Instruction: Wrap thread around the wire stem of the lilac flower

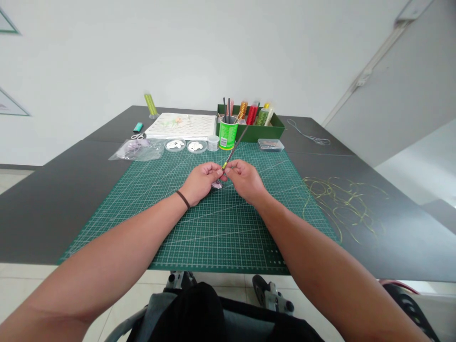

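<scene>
Your left hand (201, 183) and right hand (244, 180) pinch a thin rod (235, 146); a slack grip could drop the pink piece (216, 185) below them onto the mat (221, 237).

No words, brand names or numbers can be read anywhere in this view. The closest thing to a label is on the green cylindrical can (228, 134) near the far edge of the desk: a pale panel with a yellow band wraps its front, but any lettering on it is too small and blurred to make out. Tiny marks run along the edges of the green cutting mat (221, 237), probably a ruler scale, but no figure is legible. The white printed sheet (181, 126) near the far edge shows only faint, unreadable markings.
</scene>
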